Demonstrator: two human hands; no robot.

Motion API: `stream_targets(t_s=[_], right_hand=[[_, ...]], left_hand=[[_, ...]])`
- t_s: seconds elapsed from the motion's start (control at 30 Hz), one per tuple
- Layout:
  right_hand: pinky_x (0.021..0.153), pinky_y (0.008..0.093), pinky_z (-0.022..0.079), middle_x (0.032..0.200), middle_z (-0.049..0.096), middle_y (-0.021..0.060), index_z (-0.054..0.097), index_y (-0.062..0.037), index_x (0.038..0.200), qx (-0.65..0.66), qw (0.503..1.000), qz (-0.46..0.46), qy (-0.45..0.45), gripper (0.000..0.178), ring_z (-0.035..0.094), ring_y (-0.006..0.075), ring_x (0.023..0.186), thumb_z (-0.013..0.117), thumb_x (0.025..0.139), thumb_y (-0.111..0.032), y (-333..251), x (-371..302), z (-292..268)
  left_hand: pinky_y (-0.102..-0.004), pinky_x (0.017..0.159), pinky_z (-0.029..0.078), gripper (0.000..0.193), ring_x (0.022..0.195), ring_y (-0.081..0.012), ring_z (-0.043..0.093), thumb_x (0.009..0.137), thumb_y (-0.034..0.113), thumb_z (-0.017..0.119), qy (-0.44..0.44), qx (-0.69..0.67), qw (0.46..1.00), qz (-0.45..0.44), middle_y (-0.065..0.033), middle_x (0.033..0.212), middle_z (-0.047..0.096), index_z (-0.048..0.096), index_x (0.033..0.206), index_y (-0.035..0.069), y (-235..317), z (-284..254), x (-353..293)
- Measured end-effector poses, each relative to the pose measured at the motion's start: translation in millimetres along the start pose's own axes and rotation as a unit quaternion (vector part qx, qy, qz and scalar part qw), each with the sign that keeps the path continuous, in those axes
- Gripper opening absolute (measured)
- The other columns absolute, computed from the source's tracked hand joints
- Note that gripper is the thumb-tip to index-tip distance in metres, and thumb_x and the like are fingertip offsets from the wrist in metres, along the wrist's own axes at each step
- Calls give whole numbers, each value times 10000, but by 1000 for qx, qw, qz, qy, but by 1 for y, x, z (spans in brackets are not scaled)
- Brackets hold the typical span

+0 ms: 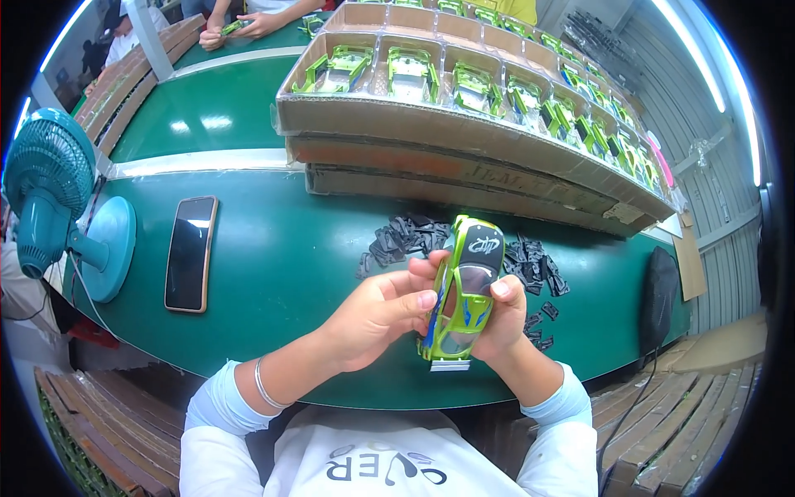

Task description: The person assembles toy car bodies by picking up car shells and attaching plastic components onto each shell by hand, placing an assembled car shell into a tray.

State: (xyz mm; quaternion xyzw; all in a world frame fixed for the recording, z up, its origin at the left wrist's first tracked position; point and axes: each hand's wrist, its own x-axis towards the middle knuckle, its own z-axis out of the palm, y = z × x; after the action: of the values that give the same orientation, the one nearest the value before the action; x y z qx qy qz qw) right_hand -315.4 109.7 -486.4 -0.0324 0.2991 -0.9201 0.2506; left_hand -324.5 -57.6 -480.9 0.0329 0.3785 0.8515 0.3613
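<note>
A lime-green toy car body point(475, 308) with a black panel and blue side markings is held above the near part of the green table. My right hand point(503, 321) grips its right side, thumb on the edge and the other fingers hidden beneath. Along the left side, the thumb and fingers of my left hand point(377, 315) are closed on the shell's edge. Behind the car, a pile of small flat black plastic parts point(404, 238) lies on the table. More black parts point(537, 267) are scattered to the right of it.
Stacked cardboard trays point(464, 137) with compartments of green car bodies stand at the back. A phone point(190, 255) and a teal fan point(50, 182) are on the left. A black object point(659, 290) sits at the right edge. Across the table, another person's hands point(240, 29) hold a green part.
</note>
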Motion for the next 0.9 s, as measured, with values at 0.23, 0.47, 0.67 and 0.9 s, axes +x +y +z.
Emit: stream_targets(t_s=[0.23,0.47,0.67,0.9], right_hand=[[882,348,379,1264,408,159,380,26,1233,-9,995,89,-42,822,483,255,1069,549,542,-386,-1,0,6],[891,331,371,1175,488,172,423,34,1207,-5,993,98,-60,780,513,252,1022,548,536,-342,-2,-1,2],[872,321,380,1118,515,167,422,44,1204,6,993,86,-78,772,523,242,995,548,536,-322,0,-3,1],[925,349,356,1152,496,168,436,48,1181,17,996,73,-51,736,506,251,1031,554,535,-285,-2,-2,5]], left_hand=[[-315,848,387,241,920,-145,514,840,176,549,-129,-71,988,-52,-41,955,555,529,1026,25,-7,-2,-5],[-299,827,400,205,885,-144,538,818,127,572,-132,-85,987,-26,-41,915,571,537,998,36,-7,5,-4],[-300,821,414,260,867,-141,550,781,90,608,-126,-69,990,9,-46,888,583,517,1020,41,-13,2,-4],[-312,854,417,331,945,-162,542,806,135,581,-77,-122,989,-30,-60,1003,558,457,1093,28,-10,5,-5]])
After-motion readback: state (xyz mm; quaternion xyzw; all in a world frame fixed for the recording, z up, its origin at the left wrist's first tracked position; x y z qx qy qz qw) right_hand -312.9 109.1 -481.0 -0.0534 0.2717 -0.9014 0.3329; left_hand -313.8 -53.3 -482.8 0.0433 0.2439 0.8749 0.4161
